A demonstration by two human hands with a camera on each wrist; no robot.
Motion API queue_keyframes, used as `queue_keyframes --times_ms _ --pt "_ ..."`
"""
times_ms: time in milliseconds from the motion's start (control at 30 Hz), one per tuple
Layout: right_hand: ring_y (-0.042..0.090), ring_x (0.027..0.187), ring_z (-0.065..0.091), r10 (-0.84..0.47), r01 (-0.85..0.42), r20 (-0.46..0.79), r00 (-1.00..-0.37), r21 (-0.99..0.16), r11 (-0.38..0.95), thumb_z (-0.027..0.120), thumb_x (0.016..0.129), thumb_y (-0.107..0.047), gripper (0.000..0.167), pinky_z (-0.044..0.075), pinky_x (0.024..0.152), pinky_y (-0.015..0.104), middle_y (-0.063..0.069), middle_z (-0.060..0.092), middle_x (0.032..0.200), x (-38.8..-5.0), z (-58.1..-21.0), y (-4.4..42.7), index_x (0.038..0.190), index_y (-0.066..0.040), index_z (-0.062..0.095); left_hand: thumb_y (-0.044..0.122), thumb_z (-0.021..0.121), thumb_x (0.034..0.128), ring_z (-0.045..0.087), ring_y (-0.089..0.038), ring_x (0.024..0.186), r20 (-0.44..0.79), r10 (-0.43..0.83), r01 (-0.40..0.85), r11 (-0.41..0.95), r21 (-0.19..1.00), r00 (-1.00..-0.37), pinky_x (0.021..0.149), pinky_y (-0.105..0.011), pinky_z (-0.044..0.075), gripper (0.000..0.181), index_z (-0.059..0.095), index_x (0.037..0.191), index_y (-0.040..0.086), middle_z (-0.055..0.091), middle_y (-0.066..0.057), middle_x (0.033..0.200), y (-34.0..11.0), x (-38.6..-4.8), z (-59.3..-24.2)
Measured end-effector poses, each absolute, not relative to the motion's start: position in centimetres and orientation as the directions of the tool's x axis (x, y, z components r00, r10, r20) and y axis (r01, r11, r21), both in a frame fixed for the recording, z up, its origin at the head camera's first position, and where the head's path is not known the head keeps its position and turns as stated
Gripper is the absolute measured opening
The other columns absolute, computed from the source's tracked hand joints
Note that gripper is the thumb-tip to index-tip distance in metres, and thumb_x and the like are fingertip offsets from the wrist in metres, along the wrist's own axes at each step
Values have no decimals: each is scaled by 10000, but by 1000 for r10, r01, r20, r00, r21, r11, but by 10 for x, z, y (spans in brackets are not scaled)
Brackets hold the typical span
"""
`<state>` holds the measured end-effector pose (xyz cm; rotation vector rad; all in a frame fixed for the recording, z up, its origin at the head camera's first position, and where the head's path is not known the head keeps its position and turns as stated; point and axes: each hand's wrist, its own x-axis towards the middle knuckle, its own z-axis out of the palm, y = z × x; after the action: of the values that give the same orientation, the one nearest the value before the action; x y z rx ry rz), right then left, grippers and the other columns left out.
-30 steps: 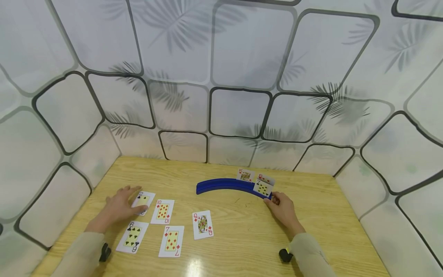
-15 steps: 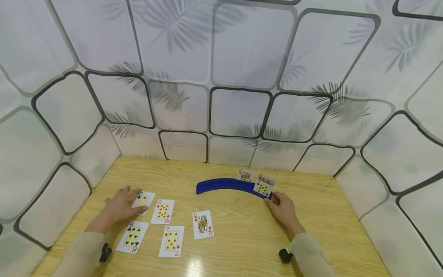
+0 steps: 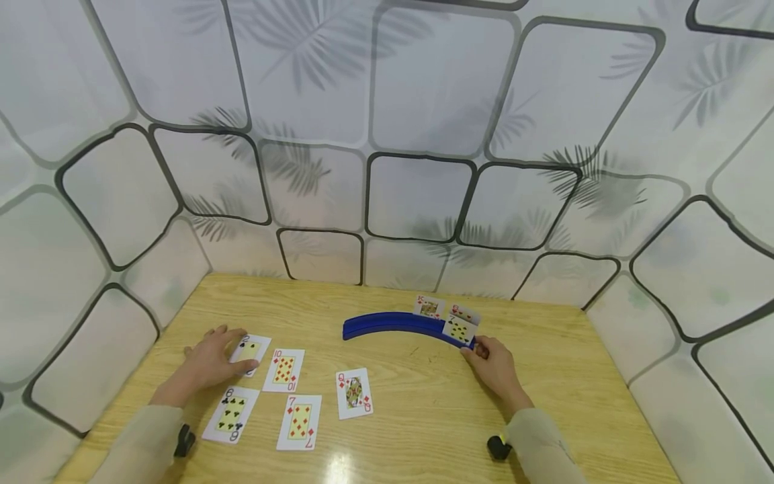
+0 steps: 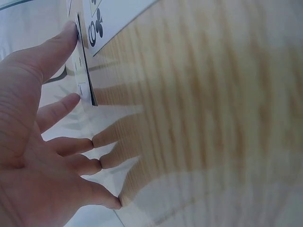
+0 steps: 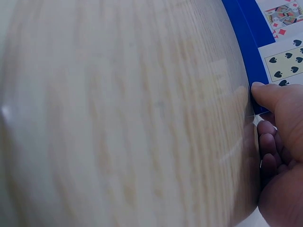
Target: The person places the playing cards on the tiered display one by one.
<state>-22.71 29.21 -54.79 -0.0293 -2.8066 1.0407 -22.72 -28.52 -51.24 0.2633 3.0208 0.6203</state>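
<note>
In the head view my left hand [image 3: 208, 361] lies at the left with its fingers spread around a black two [image 3: 254, 347]. The left wrist view shows thumb and index fingertips touching that card's edges, the other fingertips on the table. On the right, my right hand [image 3: 496, 368] grips the near right end of a curved blue card holder [image 3: 383, 323] between thumb and curled fingers. Standing in the holder are a king of diamonds [image 3: 428, 308], a seven of spades [image 3: 457, 331] and, partly hidden behind the seven, a red card [image 3: 468, 313].
Face up on the wooden table [image 3: 417, 430] lie a ten of diamonds [image 3: 284, 370], a six of clubs [image 3: 231, 415], a seven of diamonds [image 3: 299, 422] and a queen of diamonds [image 3: 354, 393]. A patterned wall covering [image 3: 417, 195] encloses the back and sides.
</note>
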Motion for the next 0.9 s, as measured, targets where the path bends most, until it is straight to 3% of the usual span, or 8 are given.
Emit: queue_keyframes --times_ms 133,333,500,633,767,900 --pt "209 838 517 71 -27 122 -990 -655 755 742 996 -209 337 539 932 503 99 606 906 -227 -549 293 1190 60 688 549 836 853 285 -777 1369 -17 171 149 900 409 -985 924 -995 186 871 545 1433 -30 318 -507 1527 -285 -228 -512" --pt "209 839 512 74 -23 118 -990 -662 750 741 998 -207 357 537 922 500 98 600 905 -227 -548 292 1217 68 682 528 861 836 398 -704 1343 -12 148 127 886 446 -989 956 -982 182 854 526 1373 -47 465 -421 1473 -284 -228 -514" --pt "204 822 506 74 -33 135 -988 -655 755 750 992 -207 349 537 902 497 96 596 889 -226 -547 290 1199 68 689 486 846 872 526 -681 1227 -13 127 105 870 481 -992 1012 -853 352 894 413 1435 -56 526 -457 1386 -285 -228 -516" --pt "197 819 507 72 -38 140 -988 -655 755 748 995 -204 340 544 913 504 94 600 886 -226 -547 289 1193 67 693 355 807 938 554 -667 1212 30 123 121 849 514 -992 984 -729 493 750 384 1419 -35 524 -460 1403 -284 -229 -517" --pt "190 809 503 68 -44 145 -987 -653 756 747 997 -211 340 546 897 496 94 602 881 -226 -546 289 1181 70 695 178 725 1003 514 -630 1308 98 127 161 802 576 -987 1051 -729 456 534 405 1377 -29 496 -442 1431 -285 -231 -517" --pt "187 802 494 74 -35 139 -987 -652 757 749 997 -207 336 536 872 469 94 598 880 -225 -547 290 1183 67 695 62 660 1026 566 -568 1295 163 122 198 762 616 -979 1032 -684 498 392 447 1340 -35 594 -387 1353 -287 -233 -513"
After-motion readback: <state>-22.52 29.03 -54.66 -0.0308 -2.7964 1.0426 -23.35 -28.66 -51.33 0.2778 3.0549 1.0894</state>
